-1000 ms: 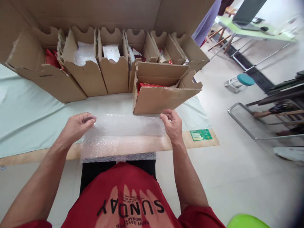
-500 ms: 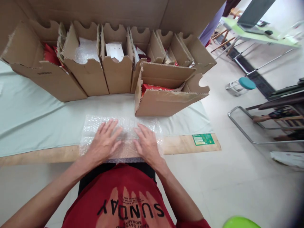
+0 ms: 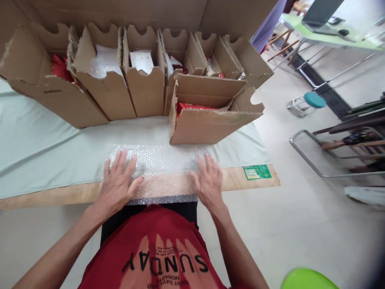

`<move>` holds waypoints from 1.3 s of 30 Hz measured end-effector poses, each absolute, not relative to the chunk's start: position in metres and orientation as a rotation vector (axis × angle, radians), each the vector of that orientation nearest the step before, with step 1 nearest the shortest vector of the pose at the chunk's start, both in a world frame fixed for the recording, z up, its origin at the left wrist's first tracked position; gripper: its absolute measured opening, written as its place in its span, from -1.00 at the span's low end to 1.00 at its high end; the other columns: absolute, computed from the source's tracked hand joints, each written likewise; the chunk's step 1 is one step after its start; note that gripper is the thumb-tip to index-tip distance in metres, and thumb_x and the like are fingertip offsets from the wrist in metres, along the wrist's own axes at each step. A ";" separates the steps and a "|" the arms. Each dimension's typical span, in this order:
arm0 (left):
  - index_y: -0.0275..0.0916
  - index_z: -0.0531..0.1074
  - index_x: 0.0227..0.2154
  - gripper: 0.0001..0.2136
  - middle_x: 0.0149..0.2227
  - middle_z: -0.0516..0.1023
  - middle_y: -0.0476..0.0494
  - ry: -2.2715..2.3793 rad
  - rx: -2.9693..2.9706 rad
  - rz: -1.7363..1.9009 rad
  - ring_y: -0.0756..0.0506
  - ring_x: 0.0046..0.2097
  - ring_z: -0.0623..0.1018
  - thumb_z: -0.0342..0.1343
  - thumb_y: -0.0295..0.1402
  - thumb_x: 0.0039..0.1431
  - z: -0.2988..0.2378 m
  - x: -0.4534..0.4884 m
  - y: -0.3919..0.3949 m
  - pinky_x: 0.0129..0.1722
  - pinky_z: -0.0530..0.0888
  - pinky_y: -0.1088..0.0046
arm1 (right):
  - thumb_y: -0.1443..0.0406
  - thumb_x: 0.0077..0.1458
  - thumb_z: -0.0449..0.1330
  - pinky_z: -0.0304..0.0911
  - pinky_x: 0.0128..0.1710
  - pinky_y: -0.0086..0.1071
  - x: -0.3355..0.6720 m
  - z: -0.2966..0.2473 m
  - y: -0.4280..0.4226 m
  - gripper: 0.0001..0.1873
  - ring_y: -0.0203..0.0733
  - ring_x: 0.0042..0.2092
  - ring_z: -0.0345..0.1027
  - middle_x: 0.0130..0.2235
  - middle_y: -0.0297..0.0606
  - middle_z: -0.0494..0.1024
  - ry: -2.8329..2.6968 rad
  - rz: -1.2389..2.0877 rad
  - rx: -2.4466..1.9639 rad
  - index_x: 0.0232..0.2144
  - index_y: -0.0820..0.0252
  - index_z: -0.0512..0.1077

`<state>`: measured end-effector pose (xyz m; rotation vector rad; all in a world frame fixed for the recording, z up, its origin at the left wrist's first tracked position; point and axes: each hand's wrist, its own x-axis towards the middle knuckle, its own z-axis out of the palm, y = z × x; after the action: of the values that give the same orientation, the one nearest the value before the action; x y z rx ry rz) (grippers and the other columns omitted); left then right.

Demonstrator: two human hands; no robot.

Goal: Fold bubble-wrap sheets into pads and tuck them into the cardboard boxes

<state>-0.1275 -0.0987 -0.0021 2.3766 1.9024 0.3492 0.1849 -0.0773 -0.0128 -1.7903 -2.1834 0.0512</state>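
Note:
A clear sheet of bubble wrap (image 3: 162,168) lies flat on the table's near edge. My left hand (image 3: 117,182) presses on its left end, fingers spread flat. My right hand (image 3: 208,180) rests on its right end, fingers also stretched out. Neither hand holds anything. Just beyond the sheet stands an open cardboard box (image 3: 207,120) with something red inside it.
A row of open cardboard boxes (image 3: 114,80) lines the back of the table, some with bubble wrap or red items. A pale green cloth (image 3: 45,148) covers the table; a green label (image 3: 256,171) sits at its right corner. Stools and metal frames stand on the floor at the right.
A second ago both hands pinched the sheet's far corners. They laid it down, pressed at its middle, then slid apart to the two ends.

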 end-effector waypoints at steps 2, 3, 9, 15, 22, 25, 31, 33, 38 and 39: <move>-0.24 0.13 0.39 -0.43 0.49 -0.04 -0.46 1.775 2.452 0.320 -0.38 0.50 -0.02 -0.10 -0.14 0.41 -0.001 -0.102 -0.087 0.41 -0.07 -0.18 | 0.11 0.38 0.02 -0.07 0.38 0.04 0.152 -0.009 -0.068 -0.40 0.11 0.46 -0.07 0.44 0.00 0.15 -2.329 0.139 -1.642 0.37 0.19 0.21; -0.24 0.17 0.38 -0.45 0.48 0.02 -0.46 1.723 2.480 0.281 -0.38 0.49 0.01 -0.09 -0.14 0.41 -0.002 -0.094 -0.081 0.41 -0.06 -0.17 | 0.11 0.37 0.04 -0.07 0.38 0.03 0.140 -0.009 -0.062 -0.40 0.11 0.46 -0.05 0.43 -0.01 0.17 -2.393 0.181 -1.585 0.36 0.20 0.22; -0.29 0.18 0.36 -0.41 0.45 0.08 -0.50 1.948 2.355 0.153 -0.44 0.47 0.09 -0.17 -0.08 0.40 -0.009 -0.143 -0.078 0.37 0.04 -0.20 | 0.10 0.37 0.03 0.01 0.31 0.14 0.184 -0.019 -0.056 -0.42 0.20 0.39 0.10 0.38 0.07 0.27 -2.260 0.116 -1.793 0.33 0.22 0.27; -0.25 0.12 0.38 -0.38 0.46 0.06 -0.48 1.834 2.452 0.305 -0.45 0.48 0.05 -0.12 -0.02 0.38 0.000 -0.196 -0.135 0.38 0.07 -0.15 | 0.24 0.35 0.07 0.11 0.23 0.05 0.255 -0.013 -0.130 -0.41 0.19 0.36 0.18 0.29 0.02 0.42 -2.136 -0.122 -1.742 0.38 0.13 0.17; -0.18 0.25 0.33 -0.43 0.40 0.25 -0.39 1.548 2.625 0.171 -0.41 0.42 0.22 0.06 -0.16 0.29 -0.003 -0.190 -0.148 0.38 0.09 -0.13 | 0.32 0.31 0.13 0.20 0.21 0.00 0.223 -0.012 -0.143 -0.57 0.11 0.34 0.24 0.31 -0.08 0.41 -2.441 0.098 -1.472 0.19 0.05 0.44; -0.17 0.28 0.31 -0.48 0.37 0.31 -0.35 1.565 2.595 0.182 -0.37 0.40 0.27 0.04 -0.24 0.30 -0.002 -0.195 -0.145 0.38 0.14 -0.10 | 0.35 0.34 0.11 0.28 0.15 -0.03 0.219 -0.009 -0.133 -0.72 0.04 0.24 0.39 0.14 -0.17 0.59 -2.377 0.165 -1.338 -0.03 0.04 0.58; -0.14 0.51 0.02 -0.65 0.19 0.55 -0.27 1.607 2.234 0.533 -0.32 0.32 0.41 0.06 -0.13 0.27 0.012 -0.197 -0.140 0.36 0.23 -0.06 | 0.28 0.38 0.07 0.43 0.04 -0.09 0.223 0.018 -0.134 -0.73 -0.04 0.03 0.57 -0.08 -0.23 0.70 -2.038 0.646 -1.308 -0.11 0.02 0.59; -0.13 0.54 -0.24 -0.75 0.04 0.66 -0.21 1.669 1.947 0.667 -0.28 0.22 0.53 0.04 -0.13 0.26 0.022 -0.192 -0.135 0.28 0.37 0.05 | 0.21 0.37 0.10 0.50 -0.08 -0.18 0.222 0.028 -0.134 -0.74 -0.07 -0.11 0.61 -0.17 -0.23 0.71 -1.886 0.745 -1.378 -0.17 0.03 0.61; -0.13 0.53 -0.40 -0.72 -0.32 0.68 -0.06 1.892 1.453 0.708 -0.18 -0.23 0.64 0.16 -0.03 0.10 0.043 -0.178 -0.116 -0.20 0.56 0.36 | 0.10 0.14 0.35 0.52 -0.08 -0.19 0.225 0.035 -0.127 -0.66 -0.04 -0.13 0.61 -0.17 -0.21 0.70 -1.687 0.829 -1.433 -0.06 0.07 0.54; -0.13 0.53 -0.40 -0.72 -0.35 0.67 -0.05 1.923 1.429 0.722 -0.17 -0.25 0.63 0.18 -0.02 0.07 0.043 -0.177 -0.112 -0.20 0.54 0.37 | 0.11 0.10 0.38 0.51 -0.06 -0.18 0.225 0.032 -0.124 -0.59 -0.04 -0.12 0.61 -0.15 -0.20 0.70 -1.666 0.830 -1.446 -0.02 0.07 0.52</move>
<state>-0.1768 -0.1117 0.0431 1.4286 1.9234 0.7223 0.2254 -0.1245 0.0324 -1.4465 -1.6665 0.8301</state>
